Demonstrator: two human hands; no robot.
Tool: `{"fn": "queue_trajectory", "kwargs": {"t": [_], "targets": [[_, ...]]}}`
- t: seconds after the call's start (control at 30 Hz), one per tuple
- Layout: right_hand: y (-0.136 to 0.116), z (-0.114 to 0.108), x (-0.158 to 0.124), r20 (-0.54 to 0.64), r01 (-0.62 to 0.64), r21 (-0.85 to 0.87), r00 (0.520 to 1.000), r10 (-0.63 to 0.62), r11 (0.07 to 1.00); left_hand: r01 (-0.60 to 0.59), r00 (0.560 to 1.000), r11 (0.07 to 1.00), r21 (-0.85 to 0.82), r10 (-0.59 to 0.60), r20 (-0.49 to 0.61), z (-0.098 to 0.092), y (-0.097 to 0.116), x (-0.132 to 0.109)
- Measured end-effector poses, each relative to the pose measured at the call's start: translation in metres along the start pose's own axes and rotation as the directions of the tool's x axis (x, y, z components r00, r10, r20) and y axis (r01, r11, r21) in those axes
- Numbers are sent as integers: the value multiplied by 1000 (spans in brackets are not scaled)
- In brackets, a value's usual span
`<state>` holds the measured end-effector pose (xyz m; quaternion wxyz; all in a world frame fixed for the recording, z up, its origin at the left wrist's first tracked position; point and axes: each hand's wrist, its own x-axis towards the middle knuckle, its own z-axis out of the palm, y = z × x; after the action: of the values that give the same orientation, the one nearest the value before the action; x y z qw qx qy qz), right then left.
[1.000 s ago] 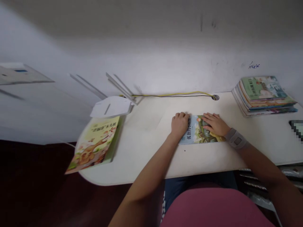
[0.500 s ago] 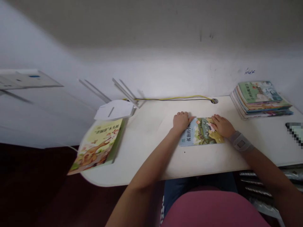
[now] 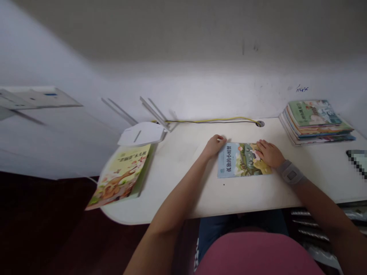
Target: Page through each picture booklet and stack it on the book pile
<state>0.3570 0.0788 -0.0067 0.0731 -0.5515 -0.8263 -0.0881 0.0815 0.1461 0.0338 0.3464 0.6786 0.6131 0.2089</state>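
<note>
A picture book point(image 3: 242, 162) with a blue, green and yellow cover lies closed and flat on the white desk point(image 3: 177, 183), its title running up the left side. My left hand point(image 3: 215, 146) is beside the book's far left corner, fingers curled together. Whether a bit of the book is pinched there is hidden. On the cover's far right part rests my right hand point(image 3: 271, 154), laid flat with its fingers stretched out. A grey band with a square face is around the right wrist.
A yellow-green picture book point(image 3: 122, 172) overhangs the desk's left end, near a white router point(image 3: 142, 133) with raised antennas. Yellow and black cables run along the wall to a hole point(image 3: 260, 123). A stack of books point(image 3: 315, 118) stands back right; a dark-edged device point(image 3: 358, 158) lies at far right.
My left hand has drawn slightly left off the book, its thumb leaving the cover's edge and its fingers curling, so the whole title shows. My right hand stays put.
</note>
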Motion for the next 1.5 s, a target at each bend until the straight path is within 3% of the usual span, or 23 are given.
{"fn": "queue_trajectory", "kwargs": {"t": [0.2,0.27,0.43,0.53,0.6,0.7,0.8,0.9,1.0,1.1,1.27,1.5], "targets": [[0,2,0,3,2,-3,1000,-2,1000,102,973,966,-236,-47,228,-15,-13,-41],[0,3,-1,-2,-4,13,1000,4,1000,108,968,957,-270,-39,249,-14,-13,-54],[7,6,-2,-76,-6,214,997,23,977,35,994,954,-298,-3,110,-6,-8,-75],[16,7,0,-146,-105,366,975,168,925,-24,1000,933,-358,16,-27,-17,-10,-75],[19,8,3,-153,-193,382,951,268,904,-44,995,875,-482,-5,-101,-29,-9,-67],[16,11,6,-114,-211,347,958,265,914,-52,995,743,-667,-19,-98,-35,10,-45],[6,10,9,-81,-173,318,975,208,932,-87,996,642,-762,79,-47,-9,57,-13],[2,7,9,-71,-157,297,980,186,942,-62,982,565,-823,182,51,46,119,22],[3,4,11,-52,-158,276,982,179,948,-7,973,573,-819,194,127,106,179,56],[6,4,13,-21,-177,253,982,188,951,8,964,588,-809,211,164,151,223,85],[6,7,15,7,-195,234,980,199,953,6,960,663,-749,205,190,184,250,121],[6,13,17,-1,-198,232,979,204,952,-129,965,809,-573,235,114,189,252,144]]}}
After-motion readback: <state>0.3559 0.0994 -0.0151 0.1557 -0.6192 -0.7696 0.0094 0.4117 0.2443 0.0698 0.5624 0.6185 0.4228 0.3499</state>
